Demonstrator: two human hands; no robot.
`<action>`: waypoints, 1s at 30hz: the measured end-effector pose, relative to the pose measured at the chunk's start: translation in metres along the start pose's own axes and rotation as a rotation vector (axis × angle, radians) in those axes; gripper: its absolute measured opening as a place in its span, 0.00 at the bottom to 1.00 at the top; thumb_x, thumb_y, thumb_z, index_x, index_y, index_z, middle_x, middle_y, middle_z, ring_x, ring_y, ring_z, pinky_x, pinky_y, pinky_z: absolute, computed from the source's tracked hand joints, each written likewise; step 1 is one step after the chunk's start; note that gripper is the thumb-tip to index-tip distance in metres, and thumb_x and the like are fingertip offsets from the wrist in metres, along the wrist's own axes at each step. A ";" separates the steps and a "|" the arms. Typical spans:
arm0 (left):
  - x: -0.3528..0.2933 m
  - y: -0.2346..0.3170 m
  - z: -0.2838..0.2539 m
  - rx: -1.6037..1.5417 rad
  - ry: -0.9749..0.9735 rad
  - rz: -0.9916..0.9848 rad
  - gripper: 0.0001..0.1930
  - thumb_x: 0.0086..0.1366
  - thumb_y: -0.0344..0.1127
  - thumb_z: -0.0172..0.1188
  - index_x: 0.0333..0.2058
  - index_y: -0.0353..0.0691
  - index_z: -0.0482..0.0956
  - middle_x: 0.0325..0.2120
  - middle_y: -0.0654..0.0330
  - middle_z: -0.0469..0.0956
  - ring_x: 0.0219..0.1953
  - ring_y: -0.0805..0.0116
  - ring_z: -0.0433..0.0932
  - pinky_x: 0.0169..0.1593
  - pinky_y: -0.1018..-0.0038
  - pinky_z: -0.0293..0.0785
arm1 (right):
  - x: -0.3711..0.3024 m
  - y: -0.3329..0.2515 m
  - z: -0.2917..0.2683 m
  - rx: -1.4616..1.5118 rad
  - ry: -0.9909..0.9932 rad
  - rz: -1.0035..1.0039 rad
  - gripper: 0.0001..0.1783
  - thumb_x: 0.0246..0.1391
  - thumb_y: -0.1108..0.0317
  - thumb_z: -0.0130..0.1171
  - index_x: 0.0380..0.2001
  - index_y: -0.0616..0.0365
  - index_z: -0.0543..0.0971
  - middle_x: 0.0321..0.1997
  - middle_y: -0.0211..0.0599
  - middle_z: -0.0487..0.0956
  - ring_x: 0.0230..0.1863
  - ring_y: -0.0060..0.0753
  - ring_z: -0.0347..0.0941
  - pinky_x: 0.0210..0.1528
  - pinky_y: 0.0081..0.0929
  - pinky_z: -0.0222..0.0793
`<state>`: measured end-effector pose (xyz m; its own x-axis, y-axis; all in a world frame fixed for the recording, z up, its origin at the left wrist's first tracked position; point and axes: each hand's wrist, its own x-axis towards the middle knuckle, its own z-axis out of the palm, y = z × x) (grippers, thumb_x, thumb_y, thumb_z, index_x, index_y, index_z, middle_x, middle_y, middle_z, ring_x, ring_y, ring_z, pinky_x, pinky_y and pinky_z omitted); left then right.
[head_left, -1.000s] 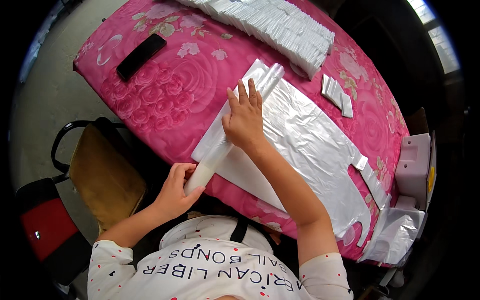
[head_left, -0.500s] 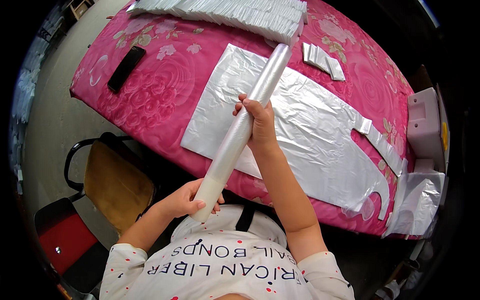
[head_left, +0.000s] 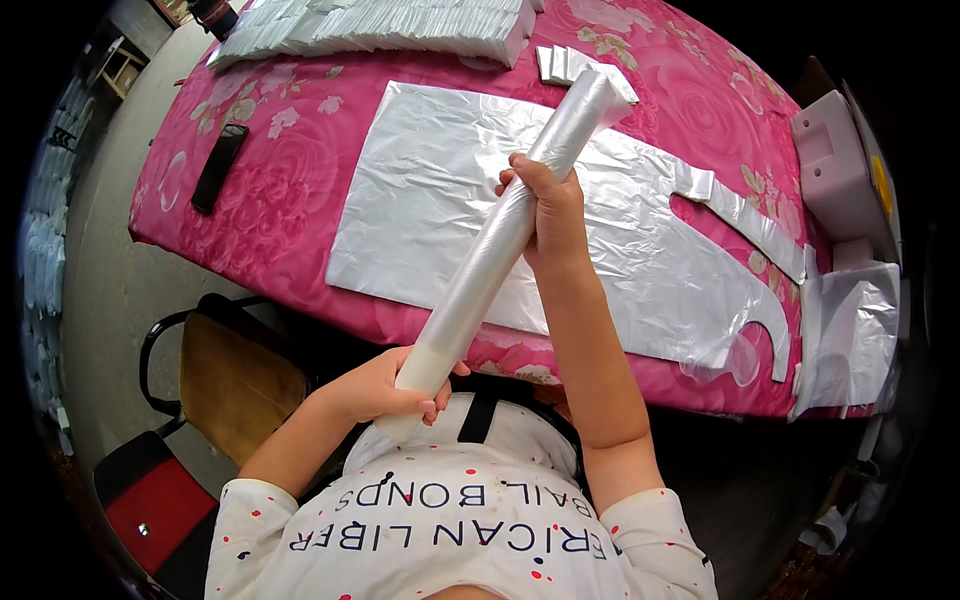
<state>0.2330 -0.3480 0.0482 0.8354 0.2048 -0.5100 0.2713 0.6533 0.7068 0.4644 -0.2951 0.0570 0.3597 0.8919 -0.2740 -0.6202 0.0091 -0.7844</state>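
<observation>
A long roll of thin translucent plastic film (head_left: 478, 268) slants across the middle, its far end up and to the right. My left hand (head_left: 392, 388) is closed around its near end, close to my lap. Further up, my right hand (head_left: 556, 212) grips the roll with thumb and fingers wrapped round it. Beneath the roll, a flat silvery-white plastic sheet (head_left: 420, 180) lies on the table, cut in an apron shape with curved strips at its right end. The roll's far end hangs over part of some small folded white packets (head_left: 560, 65).
A pink flowered cloth (head_left: 270, 190) covers the table. At the far edge lies a long row of folded white packets (head_left: 370, 30). A black oblong object (head_left: 219, 170) rests on the left. White foam box (head_left: 846, 155) and clear plastic (head_left: 850, 340) are at right; a chair (head_left: 235, 375) stands left.
My view has shifted, so the table sits further left and up. Against the table, the roll and both hands have moved right, bringing its far end over the small packets. Both grips hold.
</observation>
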 end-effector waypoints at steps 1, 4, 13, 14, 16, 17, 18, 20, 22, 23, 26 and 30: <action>0.000 -0.007 -0.009 -0.095 -0.098 0.004 0.30 0.47 0.36 0.64 0.49 0.33 0.65 0.29 0.59 0.74 0.32 0.73 0.74 0.38 0.75 0.72 | 0.001 0.002 -0.006 0.047 0.001 -0.027 0.25 0.42 0.71 0.59 0.42 0.66 0.60 0.30 0.41 0.70 0.28 0.28 0.70 0.30 0.28 0.70; 0.005 -0.014 -0.010 -0.149 -0.128 0.025 0.31 0.50 0.40 0.63 0.51 0.33 0.63 0.36 0.56 0.72 0.34 0.71 0.73 0.40 0.74 0.71 | -0.007 0.009 -0.014 -0.005 0.132 -0.059 0.26 0.42 0.70 0.59 0.43 0.67 0.60 0.31 0.41 0.70 0.29 0.29 0.70 0.30 0.29 0.70; 0.032 -0.025 0.002 0.388 0.352 0.035 0.24 0.60 0.46 0.54 0.49 0.37 0.64 0.28 0.60 0.72 0.29 0.73 0.72 0.35 0.73 0.71 | -0.027 0.063 -0.043 -0.113 0.255 -0.156 0.28 0.44 0.67 0.62 0.45 0.65 0.60 0.35 0.41 0.71 0.32 0.27 0.70 0.34 0.25 0.69; 0.030 -0.028 -0.002 0.285 0.270 -0.002 0.24 0.59 0.46 0.55 0.48 0.37 0.65 0.27 0.60 0.72 0.27 0.74 0.72 0.34 0.74 0.71 | -0.026 0.058 -0.049 -0.116 0.271 -0.131 0.28 0.44 0.66 0.62 0.45 0.65 0.60 0.35 0.41 0.71 0.32 0.27 0.70 0.35 0.25 0.69; 0.021 -0.035 -0.014 0.077 0.117 -0.080 0.24 0.58 0.48 0.57 0.47 0.38 0.66 0.26 0.61 0.72 0.24 0.75 0.71 0.31 0.75 0.71 | -0.024 0.046 -0.063 -0.120 0.294 -0.072 0.29 0.44 0.66 0.63 0.45 0.65 0.60 0.36 0.40 0.71 0.34 0.26 0.71 0.36 0.23 0.68; 0.017 -0.039 -0.018 0.039 0.086 -0.114 0.26 0.57 0.48 0.58 0.48 0.38 0.65 0.26 0.62 0.71 0.24 0.75 0.71 0.30 0.76 0.71 | -0.021 0.037 -0.070 -0.119 0.320 -0.101 0.27 0.45 0.68 0.61 0.46 0.66 0.62 0.36 0.37 0.73 0.37 0.23 0.68 0.42 0.21 0.64; 0.013 -0.042 -0.021 0.000 0.056 -0.148 0.27 0.56 0.48 0.59 0.48 0.38 0.65 0.25 0.62 0.71 0.23 0.76 0.71 0.29 0.77 0.70 | -0.015 0.029 -0.080 -0.084 0.347 -0.169 0.27 0.46 0.68 0.60 0.47 0.65 0.62 0.36 0.36 0.73 0.37 0.22 0.67 0.42 0.20 0.63; 0.010 -0.048 -0.022 -0.048 0.026 -0.188 0.32 0.52 0.51 0.62 0.50 0.37 0.64 0.24 0.63 0.71 0.21 0.76 0.71 0.28 0.78 0.70 | -0.003 0.016 -0.101 -0.013 0.391 -0.297 0.26 0.48 0.68 0.58 0.49 0.65 0.62 0.36 0.35 0.73 0.37 0.21 0.67 0.42 0.18 0.62; 0.007 -0.052 -0.020 -0.069 0.026 -0.205 0.41 0.46 0.58 0.65 0.51 0.35 0.64 0.21 0.63 0.71 0.19 0.76 0.71 0.26 0.79 0.68 | 0.005 -0.004 -0.122 -0.184 0.509 -0.367 0.23 0.50 0.66 0.56 0.48 0.63 0.66 0.37 0.33 0.73 0.35 0.18 0.66 0.37 0.15 0.62; 0.005 -0.054 -0.020 -0.071 0.023 -0.205 0.41 0.47 0.57 0.65 0.52 0.34 0.64 0.20 0.63 0.71 0.19 0.76 0.71 0.26 0.79 0.68 | 0.005 -0.012 -0.130 -0.222 0.489 -0.338 0.20 0.51 0.65 0.56 0.46 0.62 0.68 0.36 0.32 0.73 0.34 0.18 0.67 0.36 0.14 0.62; 0.002 -0.059 -0.022 -0.091 0.001 -0.204 0.39 0.49 0.54 0.65 0.53 0.34 0.64 0.21 0.64 0.71 0.20 0.77 0.70 0.27 0.79 0.68 | 0.004 -0.026 -0.146 -0.343 0.372 -0.222 0.14 0.52 0.63 0.55 0.40 0.60 0.73 0.34 0.29 0.75 0.30 0.16 0.66 0.31 0.13 0.61; 0.000 -0.068 -0.028 -0.147 -0.044 -0.191 0.35 0.52 0.50 0.64 0.52 0.35 0.64 0.22 0.64 0.70 0.21 0.77 0.70 0.28 0.80 0.68 | -0.003 -0.028 -0.144 -0.534 0.105 -0.052 0.12 0.53 0.60 0.55 0.34 0.58 0.77 0.30 0.26 0.77 0.24 0.14 0.65 0.28 0.14 0.62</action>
<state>0.2016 -0.3722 -0.0138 0.7963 0.0372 -0.6037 0.3571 0.7766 0.5190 0.5813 -0.3635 -0.0003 0.4653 0.8460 -0.2603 -0.1693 -0.2035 -0.9643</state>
